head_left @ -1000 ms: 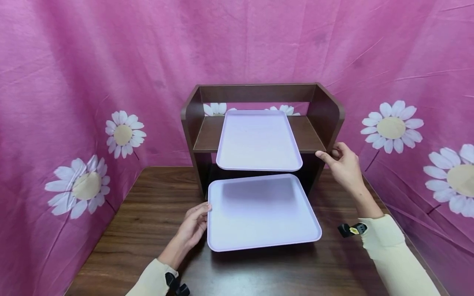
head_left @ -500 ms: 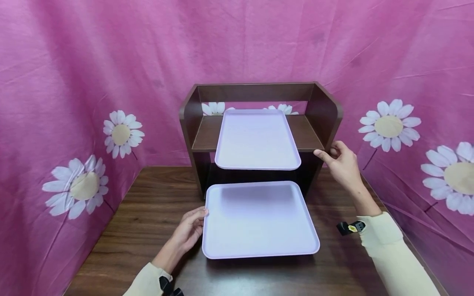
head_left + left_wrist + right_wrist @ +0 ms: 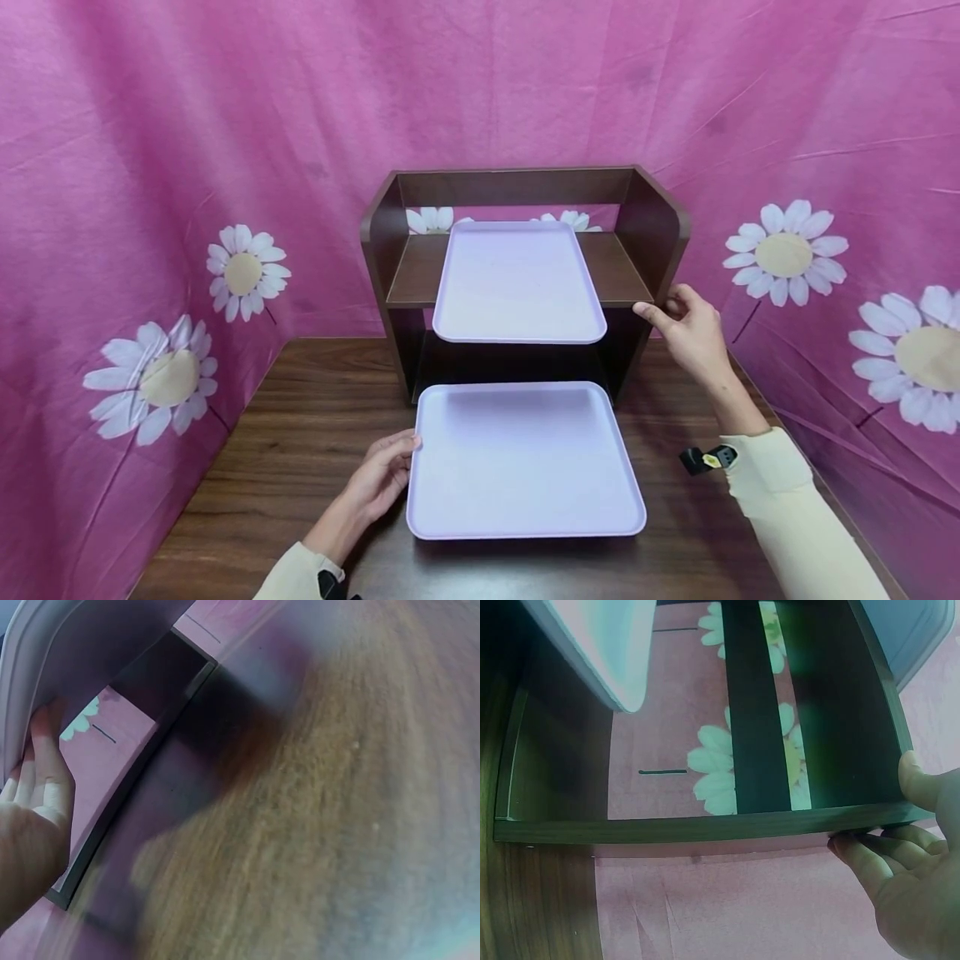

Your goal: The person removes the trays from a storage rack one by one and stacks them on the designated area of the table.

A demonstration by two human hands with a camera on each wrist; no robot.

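Note:
My left hand grips a pale lilac rectangular tray by its left edge, thumb at the rim and fingers beneath. That tray is held over the table in front of a dark brown two-tier shelf. In the left wrist view, the fingers press against the tray's underside. A second lilac tray lies on the shelf's upper board, its near end jutting past the front edge. My right hand holds the shelf's right side panel, thumb at the front and fingers behind, near the upper board.
The shelf stands on a brown wood-grain table. Its dark lower compartment is partly hidden behind the upper tray. Pink cloth with white daisies hangs behind and on both sides.
The lower tray has come toward me and down, away from the shelf, and its edges now run straighter across. The left hand moved with it. The right hand keeps its hold on the side panel.

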